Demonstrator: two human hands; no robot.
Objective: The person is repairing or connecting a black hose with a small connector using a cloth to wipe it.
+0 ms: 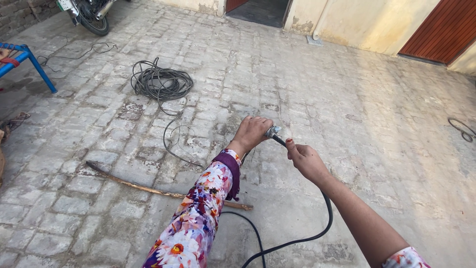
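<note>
Head view, looking down over both forearms onto a brick-paved courtyard. The left hand [252, 133] is clenched around the end of a black hose [317, 233], its knuckles up; a small silvery metal fitting [272, 131] projects from the thumb side of the fist. The right hand [305, 160] sits just beside and slightly nearer the camera, thumb and fingers pinched on the hose directly behind the fitting — the two hands nearly touch. From this double grip the hose's long axis runs down and toward the wearer, passing under the right forearm, then curving left in a wide loop along the lower edge of the frame. The left hand is the nearer one to the fitting; the right hand is the nearer one to the free run of hose.

Beyond the left hand lies a coil of dark cable [162, 82], a loose strand trailing from it toward the grip. A long wooden stick [148, 188] lies on the paving to the left, below the left sleeve. Farther off — a blue metal frame [29, 59], a motorcycle wheel [94, 22], a red-brown door [444, 30]. No packages, labels or signs can be made out.
</note>
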